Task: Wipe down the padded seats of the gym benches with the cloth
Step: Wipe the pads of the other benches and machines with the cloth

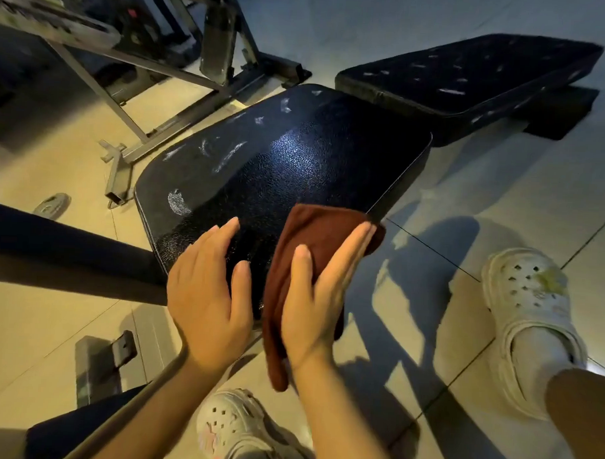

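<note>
The right hand pressed the brown cloth on the padded seat with straight, close fingers, while the left hand rested beside with fingers loosely spread; long overlapping strokes toward the scuffed far part would probably clean best.

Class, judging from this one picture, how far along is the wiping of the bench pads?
Done: nothing is clearly finished. In hand: the right hand presses the brown cloth flat on the near pad, while the left hand rests beside it. Left: pale scuffs mark that pad's far half, and the far pad looks untouched.
</note>
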`<state>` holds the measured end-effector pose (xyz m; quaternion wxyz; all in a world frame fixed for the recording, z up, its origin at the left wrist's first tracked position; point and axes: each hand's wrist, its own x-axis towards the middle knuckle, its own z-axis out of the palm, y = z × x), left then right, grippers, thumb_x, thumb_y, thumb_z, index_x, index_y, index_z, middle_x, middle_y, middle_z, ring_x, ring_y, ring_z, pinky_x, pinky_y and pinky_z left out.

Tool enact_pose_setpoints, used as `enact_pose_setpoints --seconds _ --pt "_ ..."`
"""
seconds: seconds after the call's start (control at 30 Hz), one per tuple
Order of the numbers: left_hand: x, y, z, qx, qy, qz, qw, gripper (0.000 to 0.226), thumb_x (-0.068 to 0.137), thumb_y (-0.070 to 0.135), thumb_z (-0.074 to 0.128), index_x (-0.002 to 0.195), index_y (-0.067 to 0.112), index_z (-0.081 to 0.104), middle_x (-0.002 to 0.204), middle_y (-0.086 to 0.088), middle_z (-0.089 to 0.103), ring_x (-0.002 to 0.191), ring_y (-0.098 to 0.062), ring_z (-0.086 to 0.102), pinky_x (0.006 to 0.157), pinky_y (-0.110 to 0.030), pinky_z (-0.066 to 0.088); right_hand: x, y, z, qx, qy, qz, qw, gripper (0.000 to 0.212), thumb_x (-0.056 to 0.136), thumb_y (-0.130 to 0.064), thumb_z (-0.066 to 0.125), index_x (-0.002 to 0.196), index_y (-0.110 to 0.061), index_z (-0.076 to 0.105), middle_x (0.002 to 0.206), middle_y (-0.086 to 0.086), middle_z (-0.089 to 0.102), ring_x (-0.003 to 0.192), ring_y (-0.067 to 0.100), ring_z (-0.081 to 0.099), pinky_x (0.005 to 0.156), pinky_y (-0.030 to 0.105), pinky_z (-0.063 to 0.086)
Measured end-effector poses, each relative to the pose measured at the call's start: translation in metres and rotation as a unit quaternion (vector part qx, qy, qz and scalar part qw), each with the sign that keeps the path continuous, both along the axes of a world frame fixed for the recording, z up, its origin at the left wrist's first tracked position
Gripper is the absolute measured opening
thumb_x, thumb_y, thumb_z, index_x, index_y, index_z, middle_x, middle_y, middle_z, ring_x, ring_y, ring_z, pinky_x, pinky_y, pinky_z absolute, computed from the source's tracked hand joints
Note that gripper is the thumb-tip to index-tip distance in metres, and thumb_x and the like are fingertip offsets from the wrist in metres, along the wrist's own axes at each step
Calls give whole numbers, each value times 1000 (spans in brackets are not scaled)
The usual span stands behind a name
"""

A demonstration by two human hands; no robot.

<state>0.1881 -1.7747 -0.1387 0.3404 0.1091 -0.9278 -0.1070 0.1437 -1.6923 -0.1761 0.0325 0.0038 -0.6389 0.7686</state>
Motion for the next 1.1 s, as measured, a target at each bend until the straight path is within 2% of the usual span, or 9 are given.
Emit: enact_pose_setpoints --seconds 0.17,0.33,0.43,0.53,0.63,0.8,0.9,0.97,1.1 --pt "1 1 1 9 14 -5 1000 45 98 26 32 134 8 53 134 -5 56 127 -25 51 106 -42 37 3 -5 7 -7 1 -20 1000 79 91 -52 40 150 -32 -10 163 -7 -9 147 -2 -7 117 14 1" --pt "2 1 -2 -1 8 7 1000 46 98 26 32 134 4 52 134 -4 54 127 -26 50 107 -36 34 -85 23 11 55 -24 -16 998 80 98 -23 51 154 -15 -6 163 5 -13 150 14 -7 121 26 -2" --pt "1 4 0 -7 18 0 1000 44 98 25 32 133 8 52 132 -6 56 124 -28 52 104 -40 37 -164 44 12 52 -72 -31 996 80 99 -21 53 155 -13 -4 164 8 -6 151 20 0 117 25 2" --pt "-2 5 3 -14 10 0 1000 42 98 23 32 134 14 50 132 -4 56 125 -27 51 103 -44 39 -199 54 11 41 -105 -36 993 79 100 -26 52 156 -16 -2 164 4 -1 150 20 7 119 31 11" --pt "-2 5 2 -27 5 10 1000 41 98 24 32 135 17 49 133 0 54 127 -25 50 104 -45 38 -190 52 9 41 -109 -28 993 79 100 -28 51 156 -17 -3 164 4 0 150 22 9 122 36 12" --pt "-2 4 0 -32 -12 31 999 44 99 26 30 133 11 54 134 -6 57 128 -24 49 106 -39 34 -119 35 11 24 -60 -15 998 85 97 -21 56 155 -9 -5 163 9 -6 151 18 -2 122 29 1" --pt "-3 6 0 -19 -26 46 998 45 99 28 29 134 11 53 137 -6 55 129 -23 48 107 -37 32 -47 18 14 19 -28 2 999 83 98 -29 52 154 -17 -9 163 1 -11 149 8 -7 118 17 -3" --pt "-3 7 2 -13 -27 51 998 45 100 29 29 135 12 52 137 -5 54 129 -22 47 107 -34 31 -18 10 16 22 -8 5 1000 80 96 -37 46 150 -24 -11 162 -3 -12 148 4 -9 118 16 -4" --pt "0 8 2 2 -13 51 999 46 100 30 28 135 12 52 137 -5 54 130 -21 45 108 -32 29 -30 13 16 10 -8 9 1000 81 94 -32 49 147 -29 -11 163 -2 -12 149 5 -8 118 14 -2"
